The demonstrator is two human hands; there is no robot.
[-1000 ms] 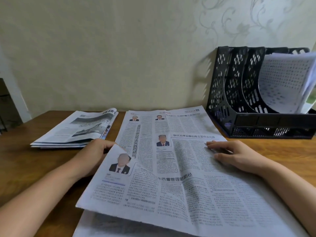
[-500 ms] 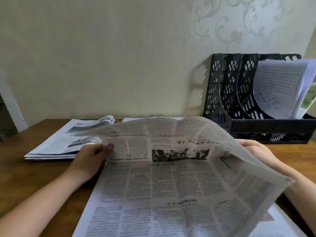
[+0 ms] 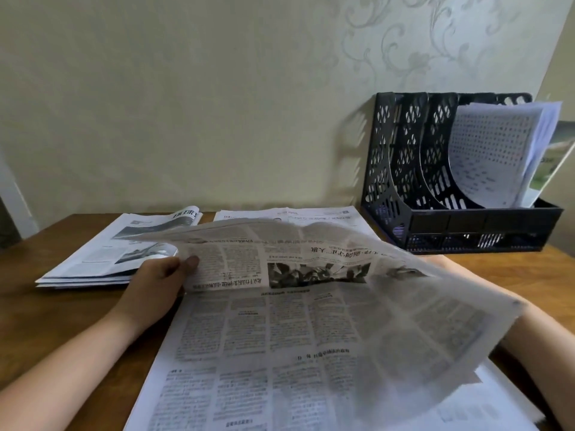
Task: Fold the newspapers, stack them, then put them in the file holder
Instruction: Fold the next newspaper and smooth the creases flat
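A broadsheet newspaper [image 3: 280, 353] lies spread over the near middle of the wooden tabletop [image 3: 62, 321], its lower part running off the near edge of the view. One sheet [image 3: 326, 265] of it is lifted and arched over the rest, its print upside down to the camera, with a dark photograph across its middle. The sheet's right portion billows up toward the camera and is blurred.

The left hand [image 3: 155, 284] comes in from the near left corner and pinches the left edge of the raised sheet, thumb on top and fingers curled beneath. The right hand [image 3: 448, 265] is almost wholly hidden behind the billowing paper (only a strip of it near the wrist shows past the sheet's edge), so whether it grips the paper or lies flat cannot be told; its forearm runs off the right side of the view.

Beyond the left hand, toward the far left corner, a stack of folded newspapers [image 3: 118, 250] rests flat, just beside the open one. At the far right of the tabletop, against the patterned wall [image 3: 217, 104], stands a black perforated file holder [image 3: 404, 157] with several upright slots; its rightmost slot holds curved printed papers [image 3: 491, 150], the other slots to their left look vacant.
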